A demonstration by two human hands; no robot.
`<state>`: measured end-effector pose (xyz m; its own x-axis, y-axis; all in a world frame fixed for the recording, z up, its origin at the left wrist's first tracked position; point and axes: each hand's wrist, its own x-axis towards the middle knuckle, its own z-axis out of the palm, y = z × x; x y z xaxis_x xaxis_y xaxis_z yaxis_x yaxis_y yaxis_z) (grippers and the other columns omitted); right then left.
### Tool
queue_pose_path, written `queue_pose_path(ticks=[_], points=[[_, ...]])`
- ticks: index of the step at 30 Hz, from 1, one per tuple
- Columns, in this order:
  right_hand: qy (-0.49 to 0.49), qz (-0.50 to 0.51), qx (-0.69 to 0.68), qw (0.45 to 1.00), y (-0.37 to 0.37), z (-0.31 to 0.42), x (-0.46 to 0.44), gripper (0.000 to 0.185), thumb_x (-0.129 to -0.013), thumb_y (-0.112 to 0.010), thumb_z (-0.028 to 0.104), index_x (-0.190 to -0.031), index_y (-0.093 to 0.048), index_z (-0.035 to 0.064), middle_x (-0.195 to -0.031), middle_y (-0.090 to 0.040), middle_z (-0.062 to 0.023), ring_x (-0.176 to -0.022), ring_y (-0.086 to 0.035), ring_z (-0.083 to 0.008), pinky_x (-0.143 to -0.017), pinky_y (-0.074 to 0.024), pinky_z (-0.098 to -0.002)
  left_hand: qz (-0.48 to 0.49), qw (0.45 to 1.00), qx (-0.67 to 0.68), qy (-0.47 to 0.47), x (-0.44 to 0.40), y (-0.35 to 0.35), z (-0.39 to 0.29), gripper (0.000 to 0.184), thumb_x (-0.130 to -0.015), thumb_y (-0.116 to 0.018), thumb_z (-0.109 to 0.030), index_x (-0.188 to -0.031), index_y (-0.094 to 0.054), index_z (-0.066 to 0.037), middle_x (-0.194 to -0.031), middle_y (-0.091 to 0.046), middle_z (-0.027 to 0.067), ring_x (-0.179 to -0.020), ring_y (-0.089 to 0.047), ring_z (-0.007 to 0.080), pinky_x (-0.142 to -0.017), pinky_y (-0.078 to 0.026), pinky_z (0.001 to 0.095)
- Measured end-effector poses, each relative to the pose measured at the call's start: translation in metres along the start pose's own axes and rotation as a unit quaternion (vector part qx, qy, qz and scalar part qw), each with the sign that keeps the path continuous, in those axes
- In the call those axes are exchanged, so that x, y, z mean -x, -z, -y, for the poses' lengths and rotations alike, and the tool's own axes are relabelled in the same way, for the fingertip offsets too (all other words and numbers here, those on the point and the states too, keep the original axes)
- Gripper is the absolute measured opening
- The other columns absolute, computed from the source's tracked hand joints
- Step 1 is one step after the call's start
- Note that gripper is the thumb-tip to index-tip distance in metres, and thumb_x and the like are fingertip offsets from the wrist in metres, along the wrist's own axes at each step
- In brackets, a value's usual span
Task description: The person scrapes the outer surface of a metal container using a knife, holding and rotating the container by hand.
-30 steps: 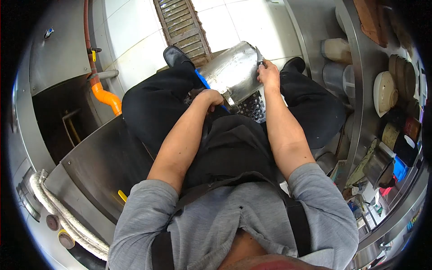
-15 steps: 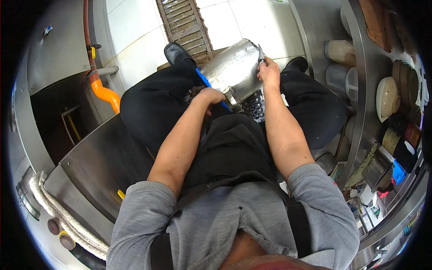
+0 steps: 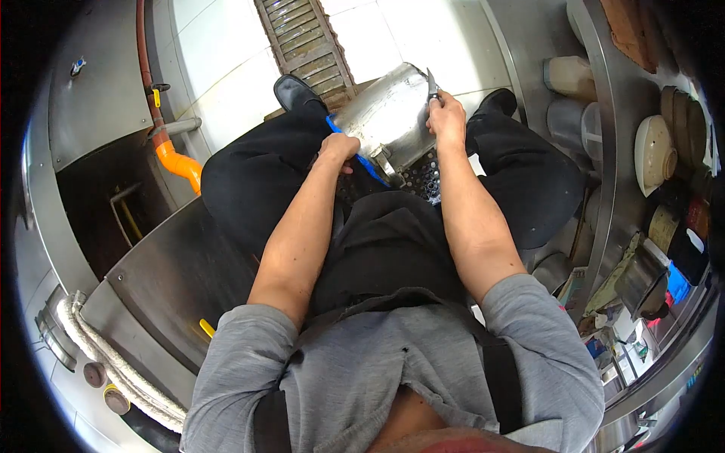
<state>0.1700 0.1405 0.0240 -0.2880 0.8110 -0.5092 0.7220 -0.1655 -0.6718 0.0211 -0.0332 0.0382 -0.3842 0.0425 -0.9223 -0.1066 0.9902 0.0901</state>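
Observation:
A stainless-steel pot [image 3: 389,113] lies tilted on its side between my knees, with its metal handle [image 3: 384,160] toward me. A blue strip [image 3: 370,167] runs along its left edge. My left hand [image 3: 340,149] is closed at that strip, and its fingertips and whatever they hold are hidden. In my right hand [image 3: 447,121] is a small knife [image 3: 432,83] with a dark handle, its blade pointing up and away from me. That hand is beside the pot's right side; I cannot tell whether they touch.
A dark perforated crate or mat [image 3: 430,177] shows below the pot. Ahead, a slatted floor drain [image 3: 302,38] crosses white tiles. Steel shelving with bowls [image 3: 654,155] and containers [image 3: 570,124] stands on the right. An orange pipe [image 3: 177,158] and steel cabinet panels [image 3: 174,283] are at the left.
My left hand has moved away from the pot's handle, up and left along the blue strip. My right hand, with the knife, has shifted slightly left and up.

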Motion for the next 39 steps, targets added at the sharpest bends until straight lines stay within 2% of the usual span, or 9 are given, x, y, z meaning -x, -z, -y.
queue_pose_path(ticks=[2, 4, 7, 14, 19, 22, 26, 34, 39], points=[[0.025, -0.011, 0.021, 0.999, 0.003, 0.009, 0.004, 0.040, -0.089, -0.051, 0.014, -0.127, -0.057, 0.0036, -0.075, -0.065, -0.0059, -0.051, -0.058, -0.0120, -0.045, -0.0453, -0.0272, 0.005, 1.000, -0.004, 0.001, 0.000, 0.000, 0.000, 0.038, -0.078, -0.052, -0.017, -0.100, -0.062, 0.013, -0.094, -0.066, 0.0222, -0.067, -0.069, 0.0295, -0.055, -0.058, 0.0359], [-0.078, 0.041, -0.007, 0.996, 0.009, 0.022, 0.010, 0.037, -0.087, -0.051, 0.019, -0.120, -0.062, 0.0065, -0.097, -0.068, -0.0211, -0.090, -0.066, -0.0338, -0.085, -0.0491, -0.0403, -0.019, 1.000, -0.003, -0.022, 0.000, -0.001, 0.002, 0.039, -0.078, -0.052, -0.017, -0.102, -0.062, 0.012, -0.097, -0.067, 0.0216, -0.068, -0.069, 0.0293, -0.056, -0.057, 0.0349], [0.011, 0.009, 0.066, 0.998, 0.006, 0.013, 0.006, 0.037, -0.086, -0.050, 0.019, -0.120, -0.062, 0.0063, -0.107, -0.065, -0.0231, -0.105, -0.060, -0.0370, -0.093, -0.0452, -0.0420, -0.015, 1.000, -0.011, -0.019, -0.005, -0.001, 0.002, 0.040, -0.078, -0.052, -0.017, -0.104, -0.062, 0.012, -0.100, -0.067, 0.0214, -0.070, -0.070, 0.0291, -0.057, -0.057, 0.0345], [0.056, -0.029, 0.071, 0.996, 0.006, 0.017, 0.012, 0.038, -0.085, -0.050, 0.017, -0.119, -0.062, 0.0048, -0.106, -0.065, -0.0242, -0.100, -0.063, -0.0362, -0.091, -0.0462, -0.0417, -0.025, 1.000, -0.011, -0.003, 0.003, 0.001, -0.002, 0.038, -0.078, -0.053, -0.017, -0.103, -0.062, 0.011, -0.101, -0.067, 0.0208, -0.068, -0.070, 0.0288, -0.056, -0.057, 0.0350], [-0.018, 0.021, 0.036, 0.999, 0.011, 0.034, 0.022, 0.033, -0.086, -0.047, 0.016, -0.110, -0.063, -0.0007, -0.074, -0.067, -0.0209, -0.063, -0.066, -0.0319, -0.070, -0.0517, -0.0413, -0.013, 0.999, -0.029, 0.006, -0.001, 0.001, -0.002, 0.037, -0.078, -0.053, -0.018, -0.100, -0.063, 0.010, -0.097, -0.067, 0.0204, -0.067, -0.069, 0.0283, -0.056, -0.056, 0.0341], [0.037, 0.013, 0.059, 0.998, 0.006, 0.027, 0.018, 0.028, -0.086, -0.046, 0.015, -0.100, -0.065, -0.0009, -0.061, -0.063, -0.0170, -0.054, -0.064, -0.0288, -0.062, -0.0515, -0.0400, -0.019, 1.000, -0.024, -0.008, -0.002, 0.001, -0.001, 0.037, -0.078, -0.054, -0.018, -0.100, -0.064, 0.010, -0.096, -0.068, 0.0202, -0.066, -0.069, 0.0281, -0.056, -0.056, 0.0340], [0.001, 0.042, 0.053, 0.998, 0.009, 0.031, 0.017, 0.025, -0.087, -0.046, 0.015, -0.092, -0.065, -0.0003, -0.060, -0.062, -0.0161, -0.055, -0.064, -0.0263, -0.062, -0.0514, -0.0384, -0.022, 1.000, -0.012, -0.014, -0.007, 0.000, 0.000, 0.033, -0.076, -0.058, -0.016, -0.092, -0.062, 0.013, -0.092, -0.066, 0.0208, -0.065, -0.069, 0.0299, -0.050, -0.055, 0.0371], [0.000, 0.040, 0.023, 0.999, 0.015, 0.032, 0.028, 0.035, -0.085, -0.051, 0.018, -0.115, -0.065, 0.0053, -0.071, -0.067, -0.0159, -0.059, -0.065, -0.0272, -0.065, -0.0518, -0.0373, -0.005, 0.998, -0.059, -0.009, -0.004, 0.003, -0.003, 0.033, -0.078, -0.054, -0.019, -0.092, -0.065, 0.008, -0.089, -0.068, 0.0190, -0.064, -0.069, 0.0266, -0.060, -0.056, 0.0343], [0.034, -0.004, 0.048, 0.998, 0.009, 0.019, 0.018, 0.038, -0.085, -0.050, 0.019, -0.118, -0.063, 0.0050, -0.082, -0.069, -0.0193, -0.066, -0.068, -0.0281, -0.072, -0.0518, -0.0376, -0.002, 0.999, -0.032, -0.026, -0.011, 0.003, 0.001, 0.035, -0.076, -0.058, -0.016, -0.094, -0.060, 0.014, -0.093, -0.066, 0.0217, -0.068, -0.070, 0.0288, -0.053, -0.053, 0.0393]])
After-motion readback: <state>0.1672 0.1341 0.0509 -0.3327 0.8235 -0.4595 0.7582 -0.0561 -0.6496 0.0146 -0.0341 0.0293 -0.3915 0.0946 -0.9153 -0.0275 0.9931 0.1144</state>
